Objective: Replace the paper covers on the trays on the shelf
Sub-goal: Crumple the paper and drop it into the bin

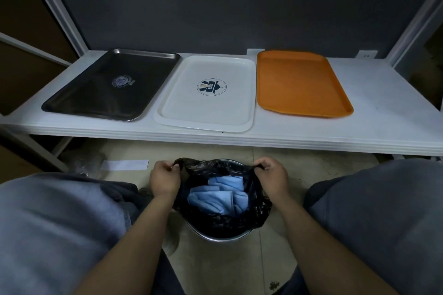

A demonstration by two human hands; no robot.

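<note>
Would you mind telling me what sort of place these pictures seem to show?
Probably a canteen storeroom: metal tray, white tray and orange tray lie on a white shelf, above a bin lined with a black bag.

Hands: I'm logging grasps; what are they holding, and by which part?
The black bin bag: the left hand pinches its rim's left side, the right hand the right side.

— The trays?
— Bare, flat, side by side on the shelf (383,112): steel tray (96,93) left, white tray (230,108) middle, orange tray (302,84) right.
— The covers?
— Blue paper covers (215,195), crumpled, in the near black bag (223,219).
</note>
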